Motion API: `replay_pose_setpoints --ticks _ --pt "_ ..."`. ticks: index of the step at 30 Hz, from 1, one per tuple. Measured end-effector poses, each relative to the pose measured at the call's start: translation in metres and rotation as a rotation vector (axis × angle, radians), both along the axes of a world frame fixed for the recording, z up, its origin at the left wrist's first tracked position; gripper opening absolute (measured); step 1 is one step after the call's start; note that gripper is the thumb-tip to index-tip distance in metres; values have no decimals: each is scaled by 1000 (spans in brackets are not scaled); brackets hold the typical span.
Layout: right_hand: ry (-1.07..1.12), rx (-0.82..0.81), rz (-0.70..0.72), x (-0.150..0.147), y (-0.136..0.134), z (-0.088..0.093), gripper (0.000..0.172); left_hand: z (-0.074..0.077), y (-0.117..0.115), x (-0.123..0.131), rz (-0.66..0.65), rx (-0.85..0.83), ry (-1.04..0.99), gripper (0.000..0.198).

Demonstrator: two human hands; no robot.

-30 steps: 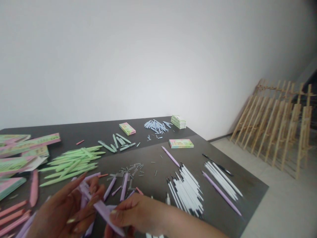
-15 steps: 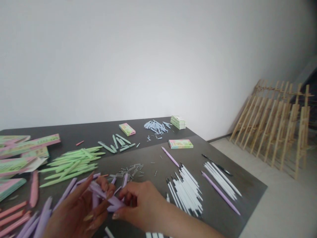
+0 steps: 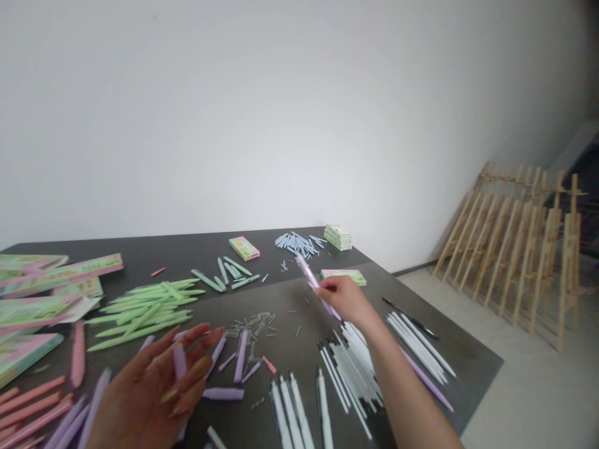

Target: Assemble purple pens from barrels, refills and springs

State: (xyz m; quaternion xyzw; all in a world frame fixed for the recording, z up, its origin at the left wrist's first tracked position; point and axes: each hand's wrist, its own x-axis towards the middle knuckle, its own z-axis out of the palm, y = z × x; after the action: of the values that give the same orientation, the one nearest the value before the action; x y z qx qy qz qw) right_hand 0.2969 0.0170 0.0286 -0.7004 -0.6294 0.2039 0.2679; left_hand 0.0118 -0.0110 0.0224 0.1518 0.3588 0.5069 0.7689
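Note:
My left hand [image 3: 156,383] is palm up with loosely curled fingers, and a short purple pen part [image 3: 180,362] rests between them. Out over the table, my right hand [image 3: 345,300] pinches a slim purple pen [image 3: 305,268], blurred and tilted. Another purple pen [image 3: 331,310] lies just under that hand, partly hidden. Near my left hand are loose purple pen parts [image 3: 241,357] and a purple cap-like piece [image 3: 223,394]. Small clear plastic pieces [image 3: 257,324] are scattered beyond them. White pen refills [image 3: 349,362] with dark tips lie beside my right forearm.
Green pen barrels [image 3: 145,308], coral barrels [image 3: 37,408] and flat printed boxes [image 3: 60,274] are on the left. Dark-green parts [image 3: 229,274], pale-blue parts [image 3: 299,242] and stacked boxes [image 3: 337,237] sit farther back. Wooden easels [image 3: 515,249] lean at the right wall.
My right hand has left my left hand and moved forward and right, carrying a purple pen. The left hand has loosened and keeps a short purple part between its fingers.

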Motion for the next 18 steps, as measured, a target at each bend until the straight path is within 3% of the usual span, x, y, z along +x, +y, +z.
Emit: replay_pose_setpoints --ticks 3,5,11,18 --pt "-87 -99 -118 45 26 -8 27 -1 1 -4 28 25 10 26" --pt "-124 -158 -164 58 36 -22 29 -4 3 -6 19 32 -6 25" --pt "-178 -244 -212 64 45 -57 29 -9 7 -9 -8 47 -36 22" --pt "-239 -255 -175 67 49 -63 29 -9 8 -7 -39 73 -38 23"
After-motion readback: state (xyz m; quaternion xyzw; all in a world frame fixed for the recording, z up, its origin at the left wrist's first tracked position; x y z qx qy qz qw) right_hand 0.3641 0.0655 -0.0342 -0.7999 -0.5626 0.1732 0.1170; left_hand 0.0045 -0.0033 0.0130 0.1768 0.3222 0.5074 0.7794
